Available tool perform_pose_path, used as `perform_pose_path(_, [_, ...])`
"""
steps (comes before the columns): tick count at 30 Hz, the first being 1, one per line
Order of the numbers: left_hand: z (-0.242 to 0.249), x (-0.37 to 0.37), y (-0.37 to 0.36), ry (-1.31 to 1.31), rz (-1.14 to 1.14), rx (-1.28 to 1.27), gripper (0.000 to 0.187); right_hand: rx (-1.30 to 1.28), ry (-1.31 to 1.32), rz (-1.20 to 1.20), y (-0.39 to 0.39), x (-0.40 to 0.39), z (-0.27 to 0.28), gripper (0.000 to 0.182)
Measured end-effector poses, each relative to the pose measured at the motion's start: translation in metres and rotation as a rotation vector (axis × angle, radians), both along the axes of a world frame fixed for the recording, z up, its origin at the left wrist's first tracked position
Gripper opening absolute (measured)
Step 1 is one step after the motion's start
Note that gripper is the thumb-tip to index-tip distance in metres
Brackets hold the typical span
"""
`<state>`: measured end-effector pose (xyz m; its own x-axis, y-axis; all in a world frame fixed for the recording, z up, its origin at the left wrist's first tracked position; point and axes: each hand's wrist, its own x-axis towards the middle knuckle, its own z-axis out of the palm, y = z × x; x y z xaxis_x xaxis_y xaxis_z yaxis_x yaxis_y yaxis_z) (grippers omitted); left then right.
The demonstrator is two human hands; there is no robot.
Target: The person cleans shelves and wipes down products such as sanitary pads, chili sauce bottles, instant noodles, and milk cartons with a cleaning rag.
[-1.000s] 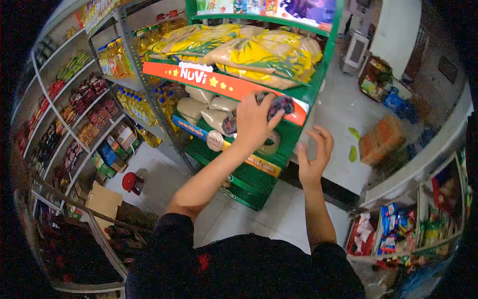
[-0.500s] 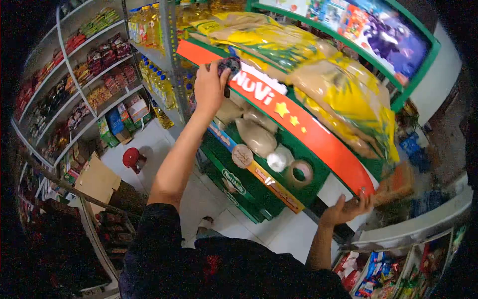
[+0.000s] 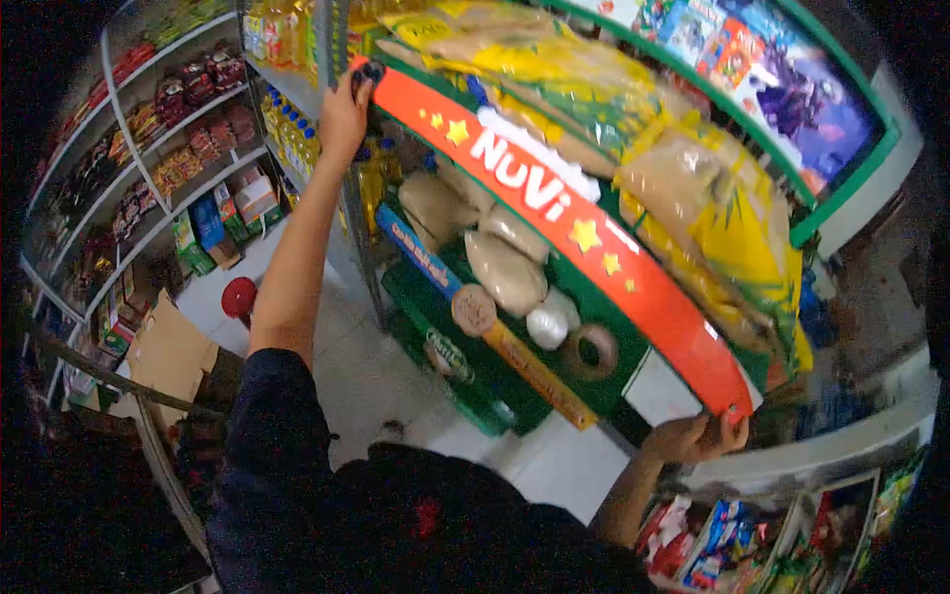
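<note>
A curved red sign strip with "NuVi" lettering and yellow stars runs along the front edge of a green display rack. At the strip's far left end is my left hand, its fingers closed on a dark crumpled cloth pressed against the strip. My right hand has its fingers curled round the strip's lower right end. Large yellow and clear plastic bags lie on the shelf behind the sign. Below it sit filled clear bags, a white bundle and a roll of tape.
Oil bottles stand on metal shelving at the left, beyond which are shelves of packets. A red stool and an open cardboard box are on the floor side. Snack packets fill bins at lower right.
My left hand has slid with the dark cloth along the strip to its left end, uncovering the stars and lettering. My right hand's fingers have curled more closely round the right end.
</note>
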<state>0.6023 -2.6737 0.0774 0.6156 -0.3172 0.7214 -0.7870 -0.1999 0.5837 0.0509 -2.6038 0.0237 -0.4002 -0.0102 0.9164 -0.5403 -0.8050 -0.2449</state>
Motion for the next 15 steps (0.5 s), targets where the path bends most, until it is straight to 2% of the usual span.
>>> perform_pose_path(2, [-0.007,-0.020,0.006,0.013,-0.080,0.047,0.041,0.025,-0.013,-0.055,0.003,0.002,0.002,0.020])
perform_pose_path(3, [-0.008,-0.034,0.010,-0.084,-0.086,0.011,0.042,0.041,-0.039,-0.081,0.002,0.004,0.002,0.019])
perform_pose_path(4, [-0.005,-0.048,0.014,-0.184,-0.089,-0.034,0.043,-0.037,-0.064,0.074,0.000,0.005,0.001,0.016])
perform_pose_path(5, [-0.001,-0.066,0.021,-0.182,-0.097,-0.012,0.043,-0.014,-0.064,0.068,0.001,0.008,0.002,0.016])
perform_pose_path(7, [0.008,-0.116,0.041,-0.207,-0.176,0.026,0.043,-0.057,-0.105,0.212,0.003,0.014,0.008,0.015])
perform_pose_path(8, [0.014,-0.145,0.052,-0.235,-0.171,0.035,0.035,-0.035,-0.098,0.209,0.004,0.012,0.008,0.014])
perform_pose_path(13, [0.016,-0.246,0.082,-0.267,-0.415,-0.030,0.035,0.036,0.041,0.058,0.014,-0.004,0.009,0.016])
perform_pose_path(15, [0.016,-0.276,0.091,-0.250,-0.493,-0.034,0.033,0.136,0.074,0.279,0.026,-0.009,0.013,0.027])
